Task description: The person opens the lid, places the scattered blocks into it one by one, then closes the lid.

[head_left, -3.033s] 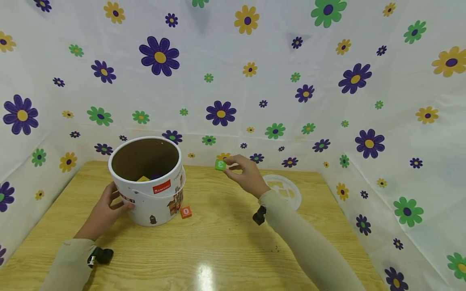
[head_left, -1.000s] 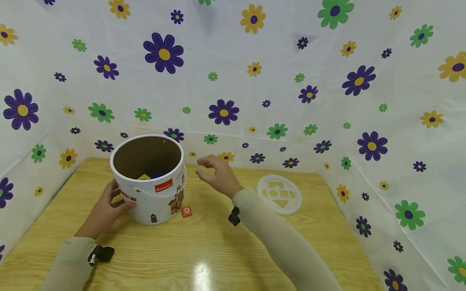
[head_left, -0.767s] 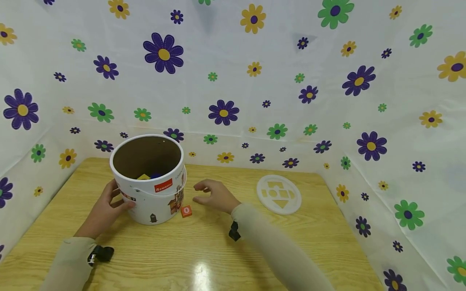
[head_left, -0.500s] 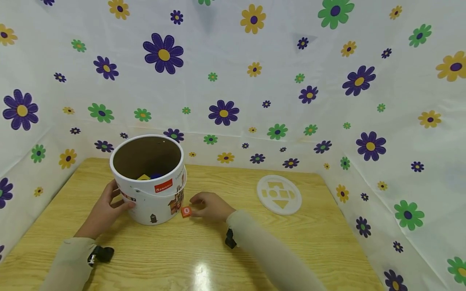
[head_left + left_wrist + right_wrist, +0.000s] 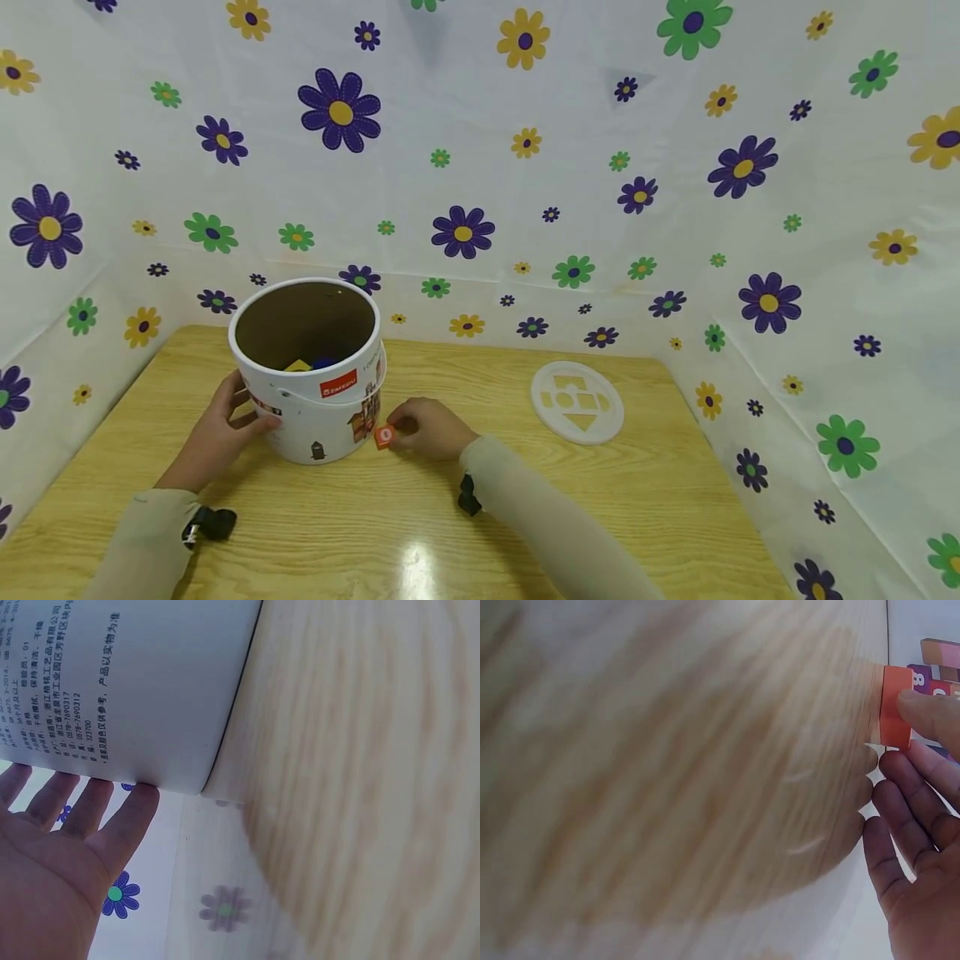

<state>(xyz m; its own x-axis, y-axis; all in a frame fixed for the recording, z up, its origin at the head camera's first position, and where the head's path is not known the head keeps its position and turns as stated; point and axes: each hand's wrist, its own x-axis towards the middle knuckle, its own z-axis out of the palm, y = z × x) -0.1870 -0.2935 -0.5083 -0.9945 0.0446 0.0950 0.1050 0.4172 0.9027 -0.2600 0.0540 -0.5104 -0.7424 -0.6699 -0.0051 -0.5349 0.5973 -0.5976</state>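
Note:
A white bucket (image 5: 315, 425) with printed pictures stands upright on the table. My left hand (image 5: 217, 433) rests spread against its near left side, thumb in front and fingers farther round. In the left wrist view the fairly straight fingers (image 5: 124, 817) touch the printed wall. An orange-red number block (image 5: 385, 437) with a white 0 lies on the table right by the bucket's base. My right hand (image 5: 431, 428) pinches this block at its right side. In the right wrist view the thumb (image 5: 930, 712) lies on the block's face and the fingertips meet its end.
Yellow (image 5: 298, 366) and purple pieces lie inside the bucket. A white round lid (image 5: 542, 404) with cut-out shapes lies at the back right of the wooden table (image 5: 337, 533). Flower-patterned white cloth (image 5: 480, 317) encloses the back and sides.
Three seconds ago my right hand held a green block in the air; it then let it go, came down and took hold of the orange-red block. My left hand and the bucket stayed put.

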